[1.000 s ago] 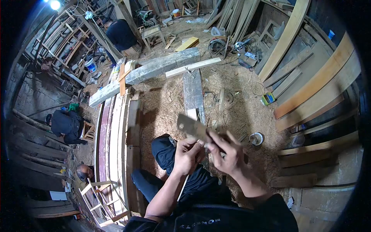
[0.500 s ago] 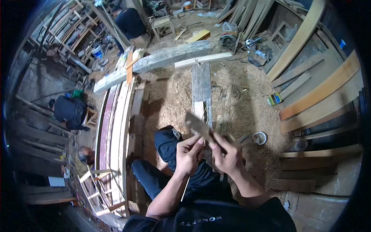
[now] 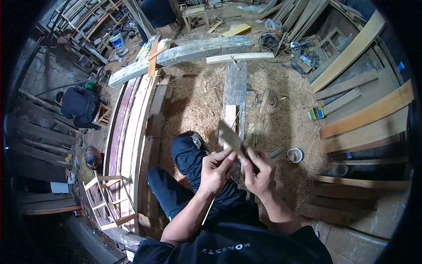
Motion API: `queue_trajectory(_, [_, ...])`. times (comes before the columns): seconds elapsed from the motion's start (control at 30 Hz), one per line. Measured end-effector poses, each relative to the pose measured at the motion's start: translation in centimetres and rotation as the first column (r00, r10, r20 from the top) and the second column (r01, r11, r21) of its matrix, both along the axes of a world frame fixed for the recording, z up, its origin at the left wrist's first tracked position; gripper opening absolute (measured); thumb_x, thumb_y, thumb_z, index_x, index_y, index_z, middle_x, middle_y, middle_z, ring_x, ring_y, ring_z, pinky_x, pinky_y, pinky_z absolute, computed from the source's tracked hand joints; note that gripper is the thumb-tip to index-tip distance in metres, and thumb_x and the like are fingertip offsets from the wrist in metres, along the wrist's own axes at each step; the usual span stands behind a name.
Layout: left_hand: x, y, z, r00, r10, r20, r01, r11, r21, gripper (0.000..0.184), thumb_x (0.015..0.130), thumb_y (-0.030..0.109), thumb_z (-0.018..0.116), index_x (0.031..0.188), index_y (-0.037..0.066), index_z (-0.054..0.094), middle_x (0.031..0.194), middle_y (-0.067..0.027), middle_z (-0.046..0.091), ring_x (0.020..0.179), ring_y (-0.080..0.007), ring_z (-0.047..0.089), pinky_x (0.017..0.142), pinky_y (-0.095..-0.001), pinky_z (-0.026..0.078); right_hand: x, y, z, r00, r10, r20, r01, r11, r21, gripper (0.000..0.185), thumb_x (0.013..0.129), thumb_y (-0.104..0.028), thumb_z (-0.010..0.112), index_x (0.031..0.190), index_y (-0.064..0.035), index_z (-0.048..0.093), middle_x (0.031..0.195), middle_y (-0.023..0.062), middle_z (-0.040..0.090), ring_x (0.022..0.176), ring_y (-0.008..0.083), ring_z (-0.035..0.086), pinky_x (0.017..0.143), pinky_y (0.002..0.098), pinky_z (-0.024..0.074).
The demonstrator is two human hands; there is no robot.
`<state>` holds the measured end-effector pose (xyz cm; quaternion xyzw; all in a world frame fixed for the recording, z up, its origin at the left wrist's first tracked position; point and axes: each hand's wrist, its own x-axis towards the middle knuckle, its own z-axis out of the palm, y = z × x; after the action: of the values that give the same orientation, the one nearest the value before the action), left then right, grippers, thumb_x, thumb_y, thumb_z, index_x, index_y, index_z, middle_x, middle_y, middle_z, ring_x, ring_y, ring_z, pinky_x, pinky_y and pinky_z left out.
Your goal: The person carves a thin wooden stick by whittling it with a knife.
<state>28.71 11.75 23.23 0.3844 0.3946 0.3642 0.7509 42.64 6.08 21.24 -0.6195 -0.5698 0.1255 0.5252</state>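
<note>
Curling closed, the right hand (image 3: 260,172) grips a blade (image 3: 229,135), the left hand (image 3: 215,174) pinches a strip (image 3: 208,212); shavings (image 3: 193,103) cover the floor, boards (image 3: 371,113) at three o'clock.

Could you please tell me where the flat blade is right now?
In the head view, the flat blade is just right of centre, held in the right hand and slanting up to the left, above the left hand in the picture.

Fisheye edges curve into black; shadows cross the brightly lit floor (image 3: 198,103).
</note>
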Motion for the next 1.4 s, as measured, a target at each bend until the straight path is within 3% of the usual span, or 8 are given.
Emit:
queue_trajectory(0.33, [1.0,0.2,-0.8,1.000,-0.002,0.021,0.003,1.000,-0.031,0.020,0.102,0.006,0.056,0.111,-0.004,0.071,0.063,0.0059,0.052,0.049,-0.0013,0.036,0.045,-0.0214,0.025,0.4,0.9,0.1,0.987,-0.087,-0.139,0.085,0.996,-0.019,0.029,0.091,-0.010,0.064,0.115,0.0073,0.068,0.090,0.0217,0.066,0.077,0.0345,0.067,0.069,0.0393,0.0520])
queue_trajectory(0.4, [0.1,0.6,-1.1,1.000,-0.017,0.015,0.017,1.000,-0.003,0.027,0.102,0.006,0.056,0.126,-0.002,0.067,0.064,0.0075,0.050,0.050,-0.0010,0.034,0.046,-0.0212,0.024,-0.3,0.2,0.2,0.999,0.038,-0.039,-0.039,0.999,-0.017,0.031,0.093,-0.011,0.063,0.117,0.0074,0.067,0.091,0.0214,0.066,0.079,0.0332,0.067,0.071,0.0382,0.0523])
queue_trajectory(0.53, [-0.1,0.3,-0.2,0.999,0.041,-0.003,-0.041,0.998,-0.052,0.018,0.102,0.006,0.057,0.107,-0.004,0.071,0.062,0.0057,0.051,0.049,-0.0015,0.036,0.045,-0.0218,0.025,-0.8,1.0,0.1,0.995,-0.025,-0.093,0.022,0.999,-0.029,0.032,0.093,-0.014,0.063,0.118,0.0070,0.068,0.092,0.0216,0.067,0.079,0.0341,0.069,0.070,0.0382,0.0537])
queue_trajectory(0.8, [-1.7,-0.2,-0.7,0.998,0.051,0.040,-0.050,0.998,-0.027,0.023,0.101,0.008,0.061,0.118,-0.004,0.070,0.067,0.0060,0.053,0.051,-0.0022,0.037,0.046,-0.0219,0.028,-2.0,0.7,-0.3,0.991,-0.061,-0.120,0.054,0.997,-0.062,0.033,0.094,-0.014,0.063,0.116,0.0096,0.066,0.092,0.0208,0.065,0.080,0.0328,0.067,0.071,0.0370,0.0521])
queue_trajectory(0.9, [-2.5,-0.1,-0.4,1.000,0.020,0.018,-0.020,1.000,0.000,0.029,0.101,0.009,0.062,0.128,-0.001,0.066,0.069,0.0063,0.054,0.052,-0.0020,0.038,0.047,-0.0214,0.028,-2.6,0.2,-0.3,0.999,0.045,0.013,-0.046,0.995,0.094,0.031,0.093,-0.014,0.064,0.116,0.0059,0.068,0.090,0.0227,0.064,0.079,0.0376,0.066,0.068,0.0428,0.0515])
queue_trajectory(1.03, [-3.7,-0.2,0.7,0.997,-0.058,0.047,0.056,0.997,0.058,0.034,0.101,0.010,0.062,0.133,0.002,0.063,0.070,0.0075,0.052,0.054,-0.0016,0.036,0.048,-0.0217,0.028,-2.0,1.5,0.0,0.992,-0.116,-0.046,0.118,0.992,0.035,0.031,0.096,-0.017,0.062,0.113,0.0078,0.068,0.084,0.0195,0.065,0.076,0.0330,0.066,0.067,0.0390,0.0501])
queue_trajectory(1.37, [-11.4,-1.5,3.5,0.994,0.020,0.106,-0.043,0.975,0.219,0.037,0.103,0.009,0.057,0.138,0.001,0.059,0.059,0.0074,0.045,0.047,-0.0018,0.034,0.044,-0.0213,0.025,-10.0,-1.7,5.4,0.922,0.120,-0.369,-0.149,0.988,-0.051,0.031,0.102,-0.015,0.054,0.122,0.0043,0.067,0.080,0.0091,0.063,0.069,0.0148,0.057,0.063,0.0285,0.0450])
queue_trajectory(1.4, [-12.3,-1.5,3.8,0.987,0.057,0.151,-0.088,0.974,0.209,0.037,0.102,0.009,0.058,0.138,0.000,0.058,0.059,0.0077,0.045,0.047,-0.0018,0.034,0.044,-0.0212,0.026,-11.1,-1.4,5.5,0.914,0.161,-0.372,-0.156,0.987,0.043,0.028,0.103,-0.017,0.054,0.111,0.0052,0.067,0.082,0.0066,0.063,0.064,0.0096,0.053,0.058,0.0253,0.0410])
